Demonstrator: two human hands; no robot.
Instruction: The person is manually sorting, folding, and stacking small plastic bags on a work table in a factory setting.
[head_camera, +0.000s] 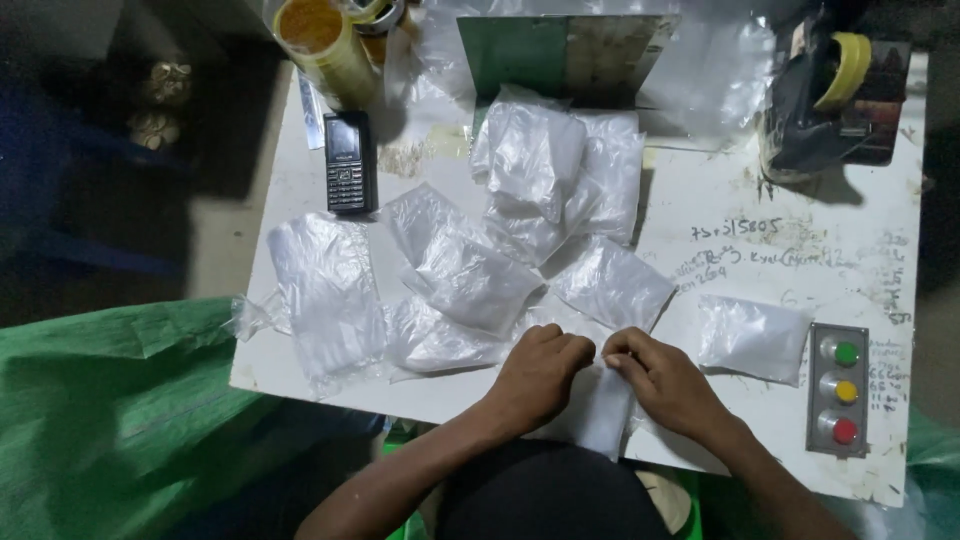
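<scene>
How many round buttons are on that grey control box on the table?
3, stacked in a column on the grey control box at the table's right edge: green button on top, yellow button in the middle, red button lowest.

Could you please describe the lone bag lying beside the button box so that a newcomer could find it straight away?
Start at the white table and go to the grey button box near its right edge. Just left of it lies a small clear plastic bag of white powder. Unlike the bags heaped mid-table, it lies alone and flat.

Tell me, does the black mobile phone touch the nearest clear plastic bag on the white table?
Apart. The head view shows a strip of bare white table between the black mobile phone and the clear plastic bag lying below it.
</scene>
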